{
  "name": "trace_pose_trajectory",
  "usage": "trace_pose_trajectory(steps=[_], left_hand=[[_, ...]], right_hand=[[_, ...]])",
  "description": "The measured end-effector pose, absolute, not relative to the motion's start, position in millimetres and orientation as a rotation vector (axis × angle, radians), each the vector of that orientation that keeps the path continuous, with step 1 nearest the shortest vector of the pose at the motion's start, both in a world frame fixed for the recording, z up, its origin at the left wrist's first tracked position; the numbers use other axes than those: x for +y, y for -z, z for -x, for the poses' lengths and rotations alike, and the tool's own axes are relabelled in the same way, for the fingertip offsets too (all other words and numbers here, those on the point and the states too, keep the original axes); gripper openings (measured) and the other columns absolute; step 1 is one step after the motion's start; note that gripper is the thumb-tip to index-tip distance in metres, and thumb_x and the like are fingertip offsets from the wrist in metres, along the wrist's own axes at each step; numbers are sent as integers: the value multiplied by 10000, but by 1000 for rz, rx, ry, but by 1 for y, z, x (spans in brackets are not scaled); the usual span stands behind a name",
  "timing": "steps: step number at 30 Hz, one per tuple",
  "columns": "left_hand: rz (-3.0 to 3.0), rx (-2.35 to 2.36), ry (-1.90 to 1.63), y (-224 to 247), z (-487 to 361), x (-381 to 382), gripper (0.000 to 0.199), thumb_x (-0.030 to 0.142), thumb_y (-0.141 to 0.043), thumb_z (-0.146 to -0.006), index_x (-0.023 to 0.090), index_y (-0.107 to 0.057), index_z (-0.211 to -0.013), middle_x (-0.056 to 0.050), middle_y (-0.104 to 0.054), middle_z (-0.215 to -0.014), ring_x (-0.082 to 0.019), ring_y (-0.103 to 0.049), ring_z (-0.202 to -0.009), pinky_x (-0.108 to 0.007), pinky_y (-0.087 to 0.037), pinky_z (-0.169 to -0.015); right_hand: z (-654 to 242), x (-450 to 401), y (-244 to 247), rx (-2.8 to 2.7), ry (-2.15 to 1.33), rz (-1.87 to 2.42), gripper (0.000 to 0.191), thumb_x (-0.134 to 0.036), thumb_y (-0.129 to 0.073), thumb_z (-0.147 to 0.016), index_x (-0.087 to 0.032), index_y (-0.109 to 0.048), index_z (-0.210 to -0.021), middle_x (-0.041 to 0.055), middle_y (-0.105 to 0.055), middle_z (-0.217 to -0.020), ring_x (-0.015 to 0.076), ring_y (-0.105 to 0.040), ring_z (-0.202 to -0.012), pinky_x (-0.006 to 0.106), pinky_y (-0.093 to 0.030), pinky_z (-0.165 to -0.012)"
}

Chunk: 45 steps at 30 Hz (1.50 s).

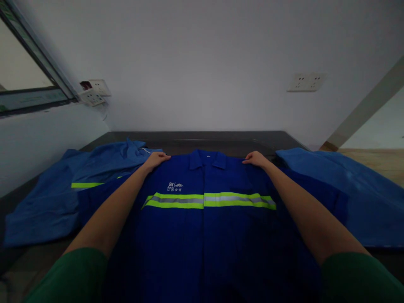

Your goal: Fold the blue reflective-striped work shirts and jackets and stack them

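A dark blue work jacket (176,227) lies front side up before me, its collar at the far end. A yellow-green band with a grey stripe crosses its chest, and a white logo sits above the band on the left. My left hand (157,160) pinches the jacket's left shoulder edge. At the opposite shoulder, my right hand (255,159) grips the cloth between thumb and fingers. The sleeves spread out to both sides, partly hidden under my forearms.
Lighter blue garments lie on both sides: one with a yellow-green stripe (53,189) at left, another (341,176) at right. The dark table (189,136) meets a white wall with sockets (306,82). A window frame (38,50) is at upper left.
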<state>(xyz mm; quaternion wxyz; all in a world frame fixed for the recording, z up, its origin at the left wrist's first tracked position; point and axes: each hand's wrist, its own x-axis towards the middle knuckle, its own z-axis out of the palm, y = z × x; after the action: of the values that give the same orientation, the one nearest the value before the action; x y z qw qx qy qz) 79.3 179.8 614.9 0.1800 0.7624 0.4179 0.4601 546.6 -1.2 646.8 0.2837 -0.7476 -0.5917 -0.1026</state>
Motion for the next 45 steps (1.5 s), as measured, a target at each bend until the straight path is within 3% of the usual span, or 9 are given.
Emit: trace_pose_trajectory(steps=[3,6,9,12,16,25,35,40,45], left_hand=[[-2043,1057,-1156,-621,-72,182,471,625,-653,-629,169,-680,-748,-17,-683,-653,-187,-629,-643,-257,-479,-582],[-2249,1171,-1081,-623,-78,187,372,556,-630,-668,186,-656,-639,-16,-666,-618,-200,-638,-658,-264,-487,-617],[-2442,1304,-1103,-626,-93,193,255,410,-636,-676,212,-605,-517,-32,-646,-582,-228,-650,-720,-273,-485,-688],[-2490,1267,-1107,-629,-105,195,114,303,-646,-657,227,-651,-571,-40,-700,-688,-231,-659,-811,-262,-480,-763],[-2521,1224,-1059,-631,-111,192,121,318,-642,-679,221,-700,-634,-46,-726,-745,-231,-663,-783,-266,-486,-739],[-2271,1150,-1682,-629,-108,180,252,363,-561,-779,173,-715,-843,-37,-728,-852,-193,-650,-826,-245,-485,-757],[-2579,1492,-1219,-613,-123,195,235,303,-490,-865,170,-684,-878,-102,-726,-931,-234,-668,-907,-276,-490,-804],[-2666,1691,-1061,-608,-127,190,350,359,-360,-948,151,-620,-1057,-169,-703,-980,-291,-670,-923,-370,-491,-807],[-2840,1572,-968,-616,-129,187,240,232,-432,-908,142,-649,-959,-144,-694,-1016,-257,-649,-975,-318,-475,-849]], right_hand=[[-559,-8,-653,-1694,150,1896,264,-407,-672,-758,-155,-748,-785,23,-719,-731,139,-629,-655,206,-457,-598],[-564,-10,-653,-1754,80,1842,340,-447,-608,-793,-143,-737,-710,23,-695,-659,139,-605,-608,216,-441,-579],[-560,-4,-652,-1727,108,1880,250,-375,-678,-728,-147,-722,-638,18,-680,-616,144,-602,-607,224,-446,-599],[-553,4,-655,-1724,103,1892,124,-283,-763,-619,-166,-734,-651,11,-700,-640,147,-619,-626,222,-464,-621],[-543,11,-663,-1716,103,1881,124,-289,-754,-644,-179,-758,-700,23,-729,-694,155,-642,-648,222,-482,-621],[-528,11,-663,-1553,220,1697,193,-259,-671,-755,-148,-765,-882,73,-753,-910,192,-680,-844,246,-504,-756],[-521,24,-655,-1526,413,1977,188,-245,-610,-841,-129,-738,-915,111,-735,-933,210,-675,-876,263,-487,-759],[-514,34,-639,-1585,476,2057,212,-231,-526,-909,-150,-675,-1036,139,-708,-1024,220,-656,-953,298,-466,-821],[-515,30,-641,-1701,512,2052,174,-173,-638,-830,-150,-679,-997,109,-706,-1032,203,-645,-967,265,-453,-845]])
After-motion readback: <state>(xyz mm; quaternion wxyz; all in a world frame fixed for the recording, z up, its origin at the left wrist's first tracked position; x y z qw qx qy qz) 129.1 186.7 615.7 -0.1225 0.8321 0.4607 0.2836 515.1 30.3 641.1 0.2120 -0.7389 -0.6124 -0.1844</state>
